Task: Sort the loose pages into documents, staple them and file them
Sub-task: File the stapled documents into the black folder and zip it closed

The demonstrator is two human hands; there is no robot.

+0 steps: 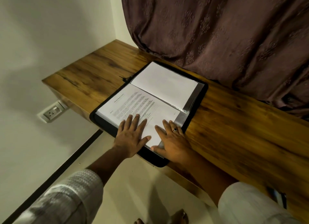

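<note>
A black display folder [199,96] lies open on the wooden desk [242,123]. Its near sleeve holds a printed document [133,102] with lines of text. The far sleeve shows a blank white page [164,83]. My left hand [132,137] lies flat on the printed page with fingers spread straight. My right hand [172,140], with a dark ring on one finger, presses flat on the page's lower right part, its thumb at the sleeve's near corner. Neither hand grips anything.
A dark patterned curtain [225,31] hangs behind the desk and touches its back edge. A wall socket [51,112] sits below the desk's left end. Bare wood stretches left and right of the folder. My feet show on the floor below.
</note>
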